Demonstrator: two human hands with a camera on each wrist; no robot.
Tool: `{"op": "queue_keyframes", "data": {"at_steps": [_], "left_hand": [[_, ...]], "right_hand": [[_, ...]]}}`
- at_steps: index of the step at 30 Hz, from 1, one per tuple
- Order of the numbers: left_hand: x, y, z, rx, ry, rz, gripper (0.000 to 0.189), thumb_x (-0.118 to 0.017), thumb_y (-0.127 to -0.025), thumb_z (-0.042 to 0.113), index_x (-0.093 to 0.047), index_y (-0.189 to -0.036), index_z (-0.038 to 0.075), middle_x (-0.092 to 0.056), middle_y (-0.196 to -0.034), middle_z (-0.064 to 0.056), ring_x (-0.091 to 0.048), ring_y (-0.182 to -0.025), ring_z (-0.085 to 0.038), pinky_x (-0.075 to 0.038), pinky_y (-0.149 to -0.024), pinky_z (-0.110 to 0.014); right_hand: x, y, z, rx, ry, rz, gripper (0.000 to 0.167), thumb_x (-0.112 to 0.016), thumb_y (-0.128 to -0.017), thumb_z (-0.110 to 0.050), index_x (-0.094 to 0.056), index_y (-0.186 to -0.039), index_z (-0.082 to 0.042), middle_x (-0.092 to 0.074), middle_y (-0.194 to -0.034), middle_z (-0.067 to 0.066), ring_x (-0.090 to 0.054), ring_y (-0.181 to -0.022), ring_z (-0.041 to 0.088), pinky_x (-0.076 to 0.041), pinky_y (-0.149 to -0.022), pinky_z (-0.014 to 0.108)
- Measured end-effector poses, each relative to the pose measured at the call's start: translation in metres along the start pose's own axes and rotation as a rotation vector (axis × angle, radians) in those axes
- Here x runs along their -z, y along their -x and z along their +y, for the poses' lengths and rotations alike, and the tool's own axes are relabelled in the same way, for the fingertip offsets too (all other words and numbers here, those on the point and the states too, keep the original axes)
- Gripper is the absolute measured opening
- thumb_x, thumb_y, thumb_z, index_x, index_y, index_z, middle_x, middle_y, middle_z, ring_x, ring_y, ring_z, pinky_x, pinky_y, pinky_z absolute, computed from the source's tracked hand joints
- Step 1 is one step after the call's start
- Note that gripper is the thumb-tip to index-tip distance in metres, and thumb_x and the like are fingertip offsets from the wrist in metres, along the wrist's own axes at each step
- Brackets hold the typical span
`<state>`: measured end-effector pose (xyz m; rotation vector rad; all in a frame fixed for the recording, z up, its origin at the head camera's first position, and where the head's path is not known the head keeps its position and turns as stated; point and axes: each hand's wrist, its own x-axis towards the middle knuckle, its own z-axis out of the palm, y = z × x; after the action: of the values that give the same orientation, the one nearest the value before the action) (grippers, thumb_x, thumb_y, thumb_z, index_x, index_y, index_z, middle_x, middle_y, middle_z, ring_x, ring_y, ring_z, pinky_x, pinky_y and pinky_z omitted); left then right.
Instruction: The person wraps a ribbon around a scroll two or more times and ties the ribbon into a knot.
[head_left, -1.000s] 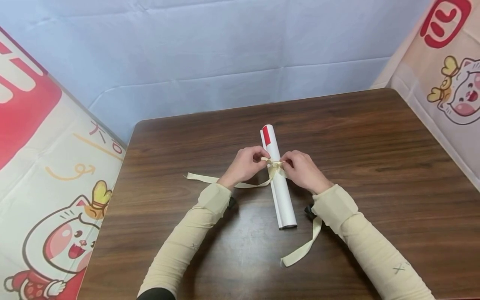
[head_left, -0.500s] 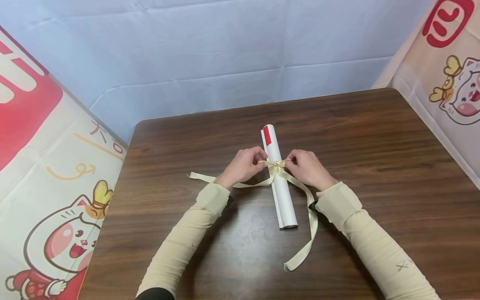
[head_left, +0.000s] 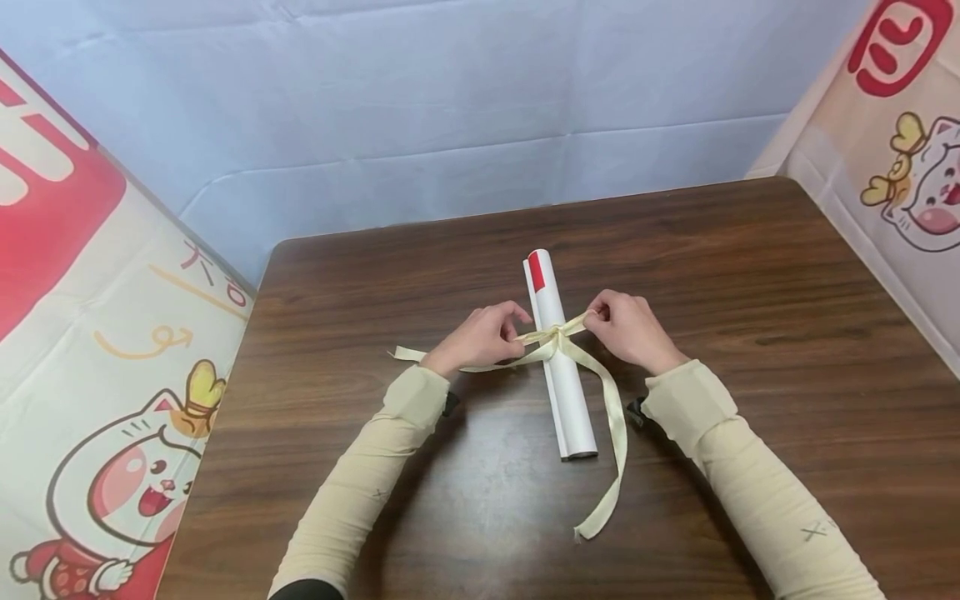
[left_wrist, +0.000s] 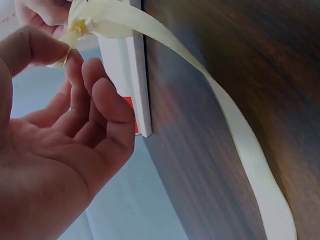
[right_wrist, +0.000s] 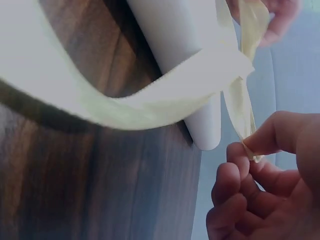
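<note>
A rolled white paper [head_left: 567,400] with a red patch near its far end lies on the table. Around its middle runs a cream ribbon [head_left: 617,425], knotted on top, with one loop drawn out to each side. My left hand [head_left: 483,335] pinches the left loop between thumb and forefinger, as the left wrist view shows up close. On the other side my right hand [head_left: 628,327] pinches the right loop; its thumb and fingertip meet on the ribbon in the right wrist view. One loose tail trails left under my left wrist, the other curves toward the front.
The brown wooden table [head_left: 360,283] carries the roll near its middle. A pale blue cloth [head_left: 465,108] hangs behind the far edge. Printed cartoon panels [head_left: 127,467] stand at the left and right. Cream sleeves [head_left: 772,492] cover both forearms.
My hands have moved apart, the right one farther right and slightly away, and the loops between them are stretched longer. The left tail has been drawn a little inward.
</note>
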<state>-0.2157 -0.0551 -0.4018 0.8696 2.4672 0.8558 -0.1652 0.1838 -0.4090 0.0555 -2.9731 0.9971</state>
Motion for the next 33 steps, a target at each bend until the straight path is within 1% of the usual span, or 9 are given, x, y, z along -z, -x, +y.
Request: {"op": "queue_keyframes", "data": {"at_steps": [6, 10, 18, 24, 28, 30, 33], "left_hand": [[0.001, 0.001, -0.007, -0.005, 0.011, -0.086, 0.041, -0.066, -0.079, 0.011, -0.059, -0.119, 0.006, -0.06, -0.074, 0.002, -0.052, -0.066, -0.007, -0.042, -0.072, -0.02], [0.001, 0.002, -0.012, -0.007, 0.025, -0.139, 0.043, -0.064, -0.078, 0.01, -0.057, -0.12, 0.007, -0.061, -0.073, 0.003, -0.052, -0.065, -0.006, -0.042, -0.07, -0.02], [0.006, 0.002, -0.02, -0.017, 0.025, -0.215, 0.045, -0.065, -0.078, 0.009, -0.059, -0.122, 0.007, -0.06, -0.071, 0.003, -0.052, -0.065, -0.006, -0.042, -0.069, -0.02], [0.01, 0.004, -0.027, 0.003, 0.046, -0.246, 0.039, -0.063, -0.079, 0.007, -0.062, -0.117, 0.009, -0.055, -0.071, 0.004, -0.048, -0.065, -0.006, -0.039, -0.065, -0.019], [0.01, 0.005, -0.03, 0.016, 0.063, -0.248, 0.031, -0.062, -0.08, 0.007, -0.064, -0.111, 0.009, -0.053, -0.07, 0.004, -0.046, -0.064, -0.006, -0.037, -0.064, -0.019], [0.01, 0.005, -0.031, 0.012, 0.065, -0.254, 0.026, -0.063, -0.082, 0.011, -0.064, -0.108, 0.01, -0.051, -0.069, 0.005, -0.045, -0.063, -0.006, -0.036, -0.063, -0.019], [0.008, 0.004, -0.031, 0.02, 0.063, -0.256, 0.021, -0.068, -0.083, 0.022, -0.065, -0.102, 0.013, -0.049, -0.069, 0.005, -0.043, -0.062, -0.006, -0.035, -0.061, -0.019]], "right_hand": [[0.005, -0.001, 0.004, -0.002, -0.042, 0.018, 0.016, -0.054, -0.088, -0.013, -0.066, -0.092, -0.004, -0.063, -0.079, 0.007, -0.052, -0.068, 0.019, -0.039, -0.067, 0.029], [0.007, -0.003, 0.009, -0.024, -0.05, 0.018, 0.017, -0.054, -0.088, -0.014, -0.067, -0.093, -0.004, -0.064, -0.08, 0.008, -0.052, -0.067, 0.019, -0.04, -0.066, 0.029], [0.013, -0.004, 0.013, -0.06, -0.047, 0.014, 0.018, -0.053, -0.086, -0.015, -0.068, -0.092, -0.005, -0.063, -0.078, 0.006, -0.052, -0.07, 0.02, -0.04, -0.067, 0.03], [0.02, -0.003, 0.017, -0.082, -0.043, -0.014, 0.019, -0.053, -0.088, -0.015, -0.067, -0.093, -0.004, -0.063, -0.08, 0.008, -0.051, -0.071, 0.021, -0.039, -0.066, 0.03], [0.022, -0.003, 0.017, -0.061, -0.064, -0.065, 0.02, -0.052, -0.091, -0.016, -0.067, -0.098, -0.004, -0.063, -0.084, 0.009, -0.051, -0.073, 0.02, -0.039, -0.068, 0.03], [0.022, -0.004, 0.018, -0.038, -0.082, -0.091, 0.02, -0.053, -0.093, -0.017, -0.066, -0.101, -0.004, -0.062, -0.085, 0.009, -0.051, -0.074, 0.02, -0.039, -0.069, 0.03], [0.022, -0.005, 0.019, -0.001, -0.108, -0.126, 0.02, -0.058, -0.093, -0.02, -0.065, -0.102, -0.003, -0.062, -0.087, 0.009, -0.052, -0.076, 0.019, -0.041, -0.069, 0.028]]}}
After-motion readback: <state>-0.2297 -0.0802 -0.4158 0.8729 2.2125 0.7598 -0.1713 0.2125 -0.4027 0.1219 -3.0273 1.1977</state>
